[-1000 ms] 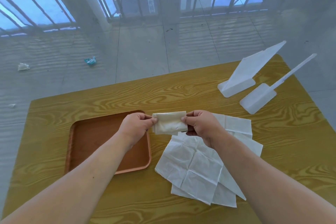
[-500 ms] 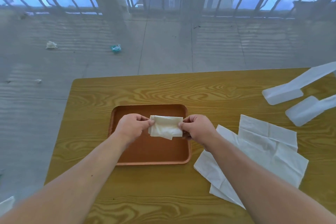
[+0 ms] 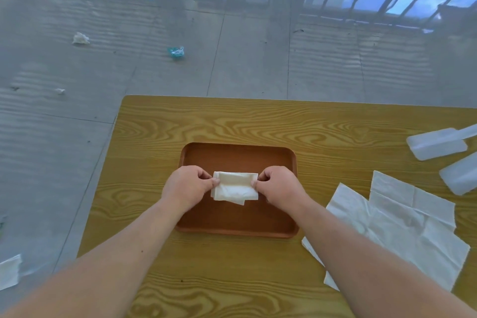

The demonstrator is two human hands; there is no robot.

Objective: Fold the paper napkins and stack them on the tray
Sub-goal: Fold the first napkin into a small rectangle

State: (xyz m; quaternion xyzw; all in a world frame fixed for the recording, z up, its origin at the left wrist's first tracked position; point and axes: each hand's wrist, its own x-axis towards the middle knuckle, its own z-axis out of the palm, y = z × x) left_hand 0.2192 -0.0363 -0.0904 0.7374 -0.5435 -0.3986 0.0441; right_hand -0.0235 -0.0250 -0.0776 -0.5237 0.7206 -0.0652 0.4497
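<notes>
The folded paper napkin (image 3: 235,186) is a small cream rectangle, several layers thick, with a loose lower layer poking out unevenly along its near edge and faint creases across its face. It hangs between the two hands above the middle of the brown tray (image 3: 237,152); whether it touches the tray floor cannot be told. The left hand (image 3: 187,186) pinches the napkin's left end between thumb and fingertips, and the right hand (image 3: 278,186) pinches the right end the same way, the other fingers curled in. To the right of the right hand's fingers, the unfolded napkins (image 3: 402,224) lie spread on the wooden table (image 3: 232,121). Compared with half a second ago, the napkin sits squarer between the fingers and the hands have stayed over the tray.
</notes>
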